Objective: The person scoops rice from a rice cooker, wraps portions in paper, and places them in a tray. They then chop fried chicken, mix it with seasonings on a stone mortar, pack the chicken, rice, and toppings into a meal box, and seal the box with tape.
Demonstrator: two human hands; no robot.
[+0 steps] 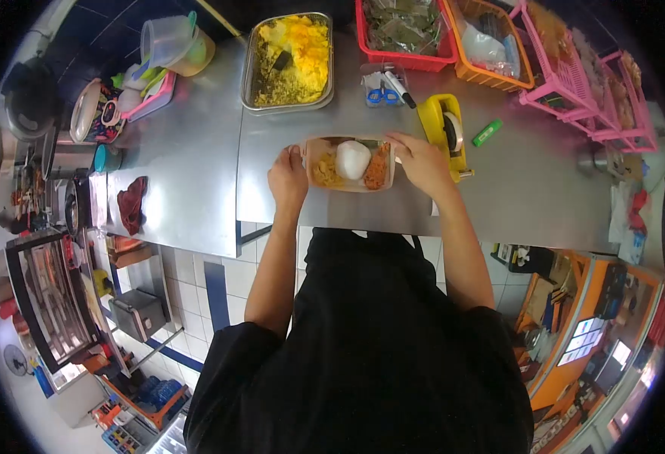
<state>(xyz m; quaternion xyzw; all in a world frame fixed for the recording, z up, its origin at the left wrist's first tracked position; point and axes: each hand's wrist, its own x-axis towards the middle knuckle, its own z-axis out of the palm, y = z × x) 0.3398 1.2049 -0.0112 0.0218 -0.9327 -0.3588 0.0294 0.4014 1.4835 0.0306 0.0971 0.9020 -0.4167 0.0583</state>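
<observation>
A rectangular takeaway food box [357,189] is held level at the front of the steel counter. Inside it, a rounded white mound like rice [353,160] sits in the middle. Yellow food [324,168] fills the left part, and crisp orange-brown food [376,168] lies at the right. My left hand [288,180] is closed on the box's left end. At the opposite end, my right hand [423,163] grips the upper right corner. Just right of that hand stands a yellow tape dispenser [430,121] with a roll in it.
Behind the box stands a metal tray [250,76] of yellow food. A small clear container [372,76] holds blue scissors and a marker. Red basket [408,57], orange basket [491,74] and pink racks [574,83] line the back right. A green marker [487,133] and dark red cloth [132,204] lie on the counter.
</observation>
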